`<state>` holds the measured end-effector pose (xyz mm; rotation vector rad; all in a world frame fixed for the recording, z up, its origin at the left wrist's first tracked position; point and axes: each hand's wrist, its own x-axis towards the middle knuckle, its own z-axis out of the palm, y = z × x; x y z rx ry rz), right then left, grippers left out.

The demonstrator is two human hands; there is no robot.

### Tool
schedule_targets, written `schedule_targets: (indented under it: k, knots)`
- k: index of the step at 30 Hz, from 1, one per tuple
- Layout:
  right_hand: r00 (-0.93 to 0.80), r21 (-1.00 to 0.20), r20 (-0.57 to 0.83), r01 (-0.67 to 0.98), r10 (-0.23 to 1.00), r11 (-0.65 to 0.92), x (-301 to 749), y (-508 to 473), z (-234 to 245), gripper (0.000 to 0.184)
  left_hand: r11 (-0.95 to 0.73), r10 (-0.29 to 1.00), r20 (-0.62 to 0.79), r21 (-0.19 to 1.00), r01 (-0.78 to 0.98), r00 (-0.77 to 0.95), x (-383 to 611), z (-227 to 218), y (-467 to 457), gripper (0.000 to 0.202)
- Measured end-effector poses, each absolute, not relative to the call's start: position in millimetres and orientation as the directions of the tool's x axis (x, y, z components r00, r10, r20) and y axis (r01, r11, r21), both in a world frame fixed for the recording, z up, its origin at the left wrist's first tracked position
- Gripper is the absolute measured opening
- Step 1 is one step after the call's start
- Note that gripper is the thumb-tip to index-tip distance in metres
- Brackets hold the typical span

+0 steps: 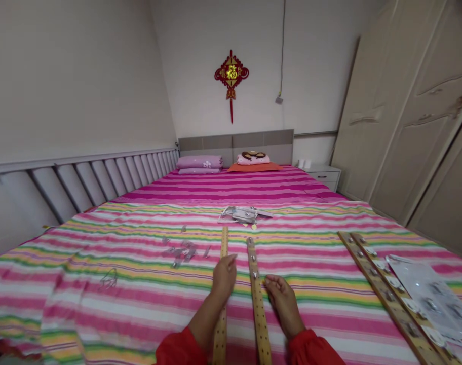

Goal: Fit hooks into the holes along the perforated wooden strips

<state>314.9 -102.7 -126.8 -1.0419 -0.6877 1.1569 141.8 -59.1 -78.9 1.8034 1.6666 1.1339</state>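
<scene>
Two long wooden strips lie side by side on the striped bed sheet (140, 284) in front of me. My left hand (223, 279) rests on the left strip (224, 243), fingers curled loosely, and nothing shows in them. My right hand (282, 299) is next to the right strip (257, 304), fingers curled toward it near a small metal clip on the strip. I cannot make out what, if anything, the right fingers pinch. Both arms wear red sleeves.
Loose metal clips (183, 252) lie left of the strips, and a pile of clear wrappers (243, 214) farther ahead. Two more strips with clips (386, 284) and a plastic sheet (428, 294) lie at right. Pillows (199, 162), a nightstand (324, 175) and a wardrobe (417, 126) stand beyond.
</scene>
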Motion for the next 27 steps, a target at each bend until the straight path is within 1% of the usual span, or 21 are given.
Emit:
schedule_targets:
  k: [1, 3, 4, 6, 12, 21, 27]
  knots:
    - [0.292, -0.916, -0.066, -0.396, 0.954, 0.058, 315, -103, -127, 0.038, -0.162, 0.941, 0.297, 0.818, 0.553, -0.164, 131, -82, -53, 0.034]
    - [0.286, -0.914, -0.056, -0.4, 0.957, 0.066, 314, -103, -127, 0.037, -0.117, 0.887, 0.319, 0.854, 0.507, -0.334, 109, -88, -41, 0.024]
    - [0.278, -0.914, -0.052, -0.401, 0.959, 0.067, 313, -102, -127, 0.037, -0.098, 0.856, 0.325, 0.866, 0.491, -0.403, 99, -91, -37, 0.019]
    - [0.265, -0.916, -0.043, -0.394, 0.963, 0.068, 313, -102, -126, 0.036, -0.079, 0.816, 0.332, 0.876, 0.477, -0.474, 83, -97, -31, 0.014]
    - [0.263, -0.924, -0.029, -0.374, 0.964, 0.074, 313, -103, -124, 0.037, -0.023, 0.735, 0.322, 0.892, 0.452, -0.596, 70, -109, -28, 0.02]
    - [0.272, -0.925, -0.036, -0.372, 0.962, 0.071, 312, -106, -120, 0.035, -0.042, 0.738, 0.274, 0.931, 0.363, -0.616, 73, -110, -26, 0.016]
    - [0.281, -0.924, -0.028, -0.374, 0.959, 0.083, 311, -103, -120, 0.036, -0.071, 0.705, 0.203, 0.973, 0.217, -0.68, 70, -106, -33, 0.02]
